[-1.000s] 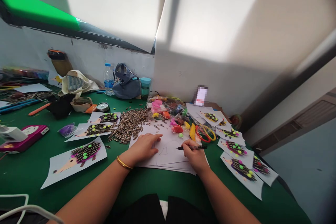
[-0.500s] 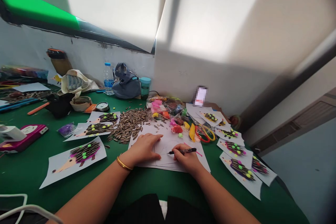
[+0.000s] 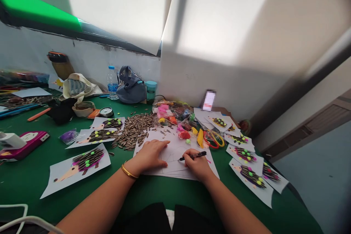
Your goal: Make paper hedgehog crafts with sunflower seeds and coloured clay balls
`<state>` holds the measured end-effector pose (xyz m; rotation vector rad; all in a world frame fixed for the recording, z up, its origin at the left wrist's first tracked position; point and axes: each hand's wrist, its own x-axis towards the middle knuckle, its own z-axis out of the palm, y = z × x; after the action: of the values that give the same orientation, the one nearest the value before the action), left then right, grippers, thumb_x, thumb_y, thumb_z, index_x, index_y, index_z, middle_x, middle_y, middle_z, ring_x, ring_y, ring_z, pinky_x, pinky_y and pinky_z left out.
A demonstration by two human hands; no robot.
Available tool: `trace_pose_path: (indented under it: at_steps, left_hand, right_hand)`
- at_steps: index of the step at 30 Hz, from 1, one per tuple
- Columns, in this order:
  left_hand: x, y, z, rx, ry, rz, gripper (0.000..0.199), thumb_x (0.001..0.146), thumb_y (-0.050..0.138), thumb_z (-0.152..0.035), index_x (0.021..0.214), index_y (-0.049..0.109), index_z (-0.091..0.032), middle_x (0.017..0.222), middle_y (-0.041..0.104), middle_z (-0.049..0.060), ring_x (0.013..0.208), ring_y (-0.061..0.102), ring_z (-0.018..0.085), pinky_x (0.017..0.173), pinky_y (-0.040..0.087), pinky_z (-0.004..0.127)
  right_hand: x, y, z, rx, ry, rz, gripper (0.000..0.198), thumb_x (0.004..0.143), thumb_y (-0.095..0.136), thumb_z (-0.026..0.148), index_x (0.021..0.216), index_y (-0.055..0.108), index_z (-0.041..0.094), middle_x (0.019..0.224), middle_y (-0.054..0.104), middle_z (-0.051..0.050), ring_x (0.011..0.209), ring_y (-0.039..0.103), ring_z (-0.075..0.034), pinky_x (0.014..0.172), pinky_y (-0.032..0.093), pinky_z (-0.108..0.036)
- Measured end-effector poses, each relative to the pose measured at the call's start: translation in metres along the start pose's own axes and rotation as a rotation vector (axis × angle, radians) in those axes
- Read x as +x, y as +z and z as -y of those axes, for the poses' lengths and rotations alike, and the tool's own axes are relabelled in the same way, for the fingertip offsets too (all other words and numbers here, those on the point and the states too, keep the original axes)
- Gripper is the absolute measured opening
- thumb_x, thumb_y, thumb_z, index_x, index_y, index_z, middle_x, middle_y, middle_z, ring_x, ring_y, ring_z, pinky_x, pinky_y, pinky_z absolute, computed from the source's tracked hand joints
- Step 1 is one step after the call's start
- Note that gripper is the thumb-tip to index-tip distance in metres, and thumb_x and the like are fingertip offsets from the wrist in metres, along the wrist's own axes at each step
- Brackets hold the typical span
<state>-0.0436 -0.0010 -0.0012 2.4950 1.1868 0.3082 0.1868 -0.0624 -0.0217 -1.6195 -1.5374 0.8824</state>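
Observation:
My left hand (image 3: 151,155) lies open on the white paper (image 3: 175,172), fingers stretched out and thumb apart, pressing on its left part. In my right hand (image 3: 197,165) is a black pen (image 3: 199,155), pinched near its tip, which points at the paper just right of my left thumb. Faint thin curved lines show on the sheet between the two hands. More sheets lie stacked beneath it. Just beyond the paper spreads a pile of striped sunflower seeds (image 3: 135,128). A pair of scissors with red and yellow handles (image 3: 215,139) rests beyond my right hand.
Hedgehog pictures covered in seeds lie at the left (image 3: 79,166) and right (image 3: 252,179). Bags of coloured clay (image 3: 167,111) sit behind the paper. Along the wall stand a water bottle (image 3: 112,84), a blue-grey bag (image 3: 131,89) and a phone (image 3: 208,100). A magenta power strip (image 3: 33,142) lies far left.
My right hand and the pen have shifted slightly to the right across the paper. My left hand stays in place.

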Motion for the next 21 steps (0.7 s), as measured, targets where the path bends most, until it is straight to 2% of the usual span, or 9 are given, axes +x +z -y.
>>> trace_pose_path:
  at_steps: [11,21]
  left_hand:
    - [0.0,0.001,0.002,0.003,0.007,0.001,0.086,0.065,0.077,-0.048,0.141,0.043,-0.029,0.13,0.061,0.006,0.124,0.049,0.03,0.102,0.036,0.042]
    - [0.0,-0.001,0.0,0.008,-0.006,0.014,0.086,0.065,0.076,-0.049,0.142,0.043,-0.028,0.131,0.06,0.006,0.125,0.049,0.03,0.102,0.036,0.041]
  right_hand:
    - [0.011,-0.015,-0.01,-0.095,0.137,-0.144,0.018,0.076,0.048,0.032,0.07,0.063,0.022,0.052,0.06,0.004,0.053,0.055,-0.016,0.051,0.037,-0.025]
    - [0.012,-0.023,-0.014,-0.158,0.134,-0.218,0.02,0.078,0.047,0.035,0.07,0.062,0.023,0.056,0.062,0.003,0.059,0.058,-0.018,0.054,0.037,-0.026]
